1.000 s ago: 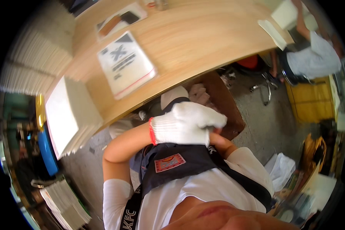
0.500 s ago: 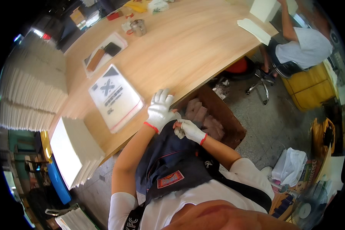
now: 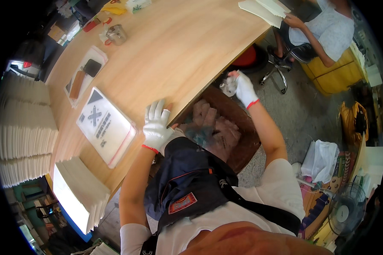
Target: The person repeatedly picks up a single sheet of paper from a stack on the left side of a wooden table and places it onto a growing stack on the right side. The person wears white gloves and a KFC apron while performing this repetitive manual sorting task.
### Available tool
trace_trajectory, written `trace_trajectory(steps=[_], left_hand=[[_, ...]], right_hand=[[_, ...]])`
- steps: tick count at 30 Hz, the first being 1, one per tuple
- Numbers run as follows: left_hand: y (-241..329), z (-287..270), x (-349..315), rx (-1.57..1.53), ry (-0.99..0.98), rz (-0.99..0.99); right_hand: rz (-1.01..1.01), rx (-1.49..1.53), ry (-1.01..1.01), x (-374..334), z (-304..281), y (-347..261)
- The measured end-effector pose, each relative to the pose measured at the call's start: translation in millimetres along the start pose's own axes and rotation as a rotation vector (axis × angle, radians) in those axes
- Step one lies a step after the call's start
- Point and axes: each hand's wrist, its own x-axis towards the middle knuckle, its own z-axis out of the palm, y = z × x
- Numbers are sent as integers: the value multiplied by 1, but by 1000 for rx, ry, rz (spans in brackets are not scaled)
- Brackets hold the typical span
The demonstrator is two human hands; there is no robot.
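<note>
My left hand (image 3: 156, 127), in a white knit glove with a red cuff, lies on the near edge of the wooden table (image 3: 178, 55), fingers stretched and spread. It rests to the right of a plastic-wrapped stack of printed sheets (image 3: 106, 125). My right hand (image 3: 246, 90), gloved alike, is out past the far side of a brown open box (image 3: 247, 131). Its fingers are curled, beside a crumpled whitish thing (image 3: 228, 87); whether they hold it is unclear. Pinkish bundles (image 3: 225, 131) lie in the box, with a blurred bluish translucent patch over them.
Paper stacks (image 3: 83, 191) stand at the table's left. A metal cup (image 3: 116, 35), a phone (image 3: 92, 68) and a wooden block (image 3: 76, 85) are farther back. A co-worker (image 3: 323, 34) sits at right holding white sheets (image 3: 264, 10). A fan (image 3: 344, 208) stands lower right.
My right hand has moved from near my lap, close to the left hand, out to the right beyond the box. My left hand stays at the table edge. The co-worker's arm has come down to the sheets.
</note>
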Motion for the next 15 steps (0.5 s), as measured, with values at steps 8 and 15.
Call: trace_trajectory(steps=[8,15], left_hand=[[1,1,3,6,-14,-29],[5,-2,7,-7,-23,-43]], right_hand=[[-164,-34,359,79,-60,-82],[-327,39,493,107,-93,-113]])
